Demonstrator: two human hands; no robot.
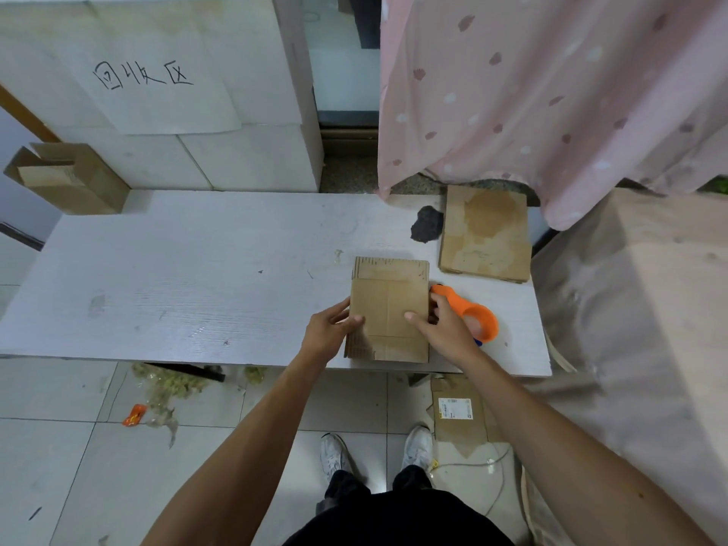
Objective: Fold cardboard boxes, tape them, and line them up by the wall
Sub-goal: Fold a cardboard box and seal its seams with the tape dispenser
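A small flat brown cardboard box (388,305) lies on the white table (197,277) near its front edge. My left hand (329,333) grips its left edge, thumb on top and fingers at the side. My right hand (443,327) holds its right edge, thumb pressed on the top face. An orange tape dispenser (474,313) lies on the table just right of my right hand. A stack of flat cardboard sheets (486,234) sits at the table's back right. An opened brown box (67,177) stands at the far left by the white wall blocks.
White foam blocks (165,92) with a handwritten paper sign rise behind the table. A pink spotted curtain (551,100) hangs at the right. A dark lump (427,224) lies beside the sheet stack. On the tiled floor lie a labelled cardboard piece (459,415), an orange wrapper (134,414) and scraps.
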